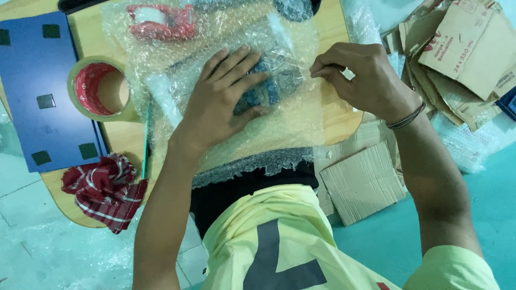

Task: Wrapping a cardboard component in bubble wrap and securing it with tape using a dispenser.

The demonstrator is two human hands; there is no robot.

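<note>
Bubble wrap (279,123) covers a dark package (269,88) under the left hand (223,96); brown cardboard (462,59) right.

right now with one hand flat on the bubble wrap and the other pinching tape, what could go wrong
1. The left hand alone pins the bubble wrap over the dark item; if it eases off, the wrap may spring open.
2. The clear tape pinched by the right hand could fold and stick to itself or land crooked.
3. The tape roll sits near the board edge, so an elbow nudge might knock it off.
</note>
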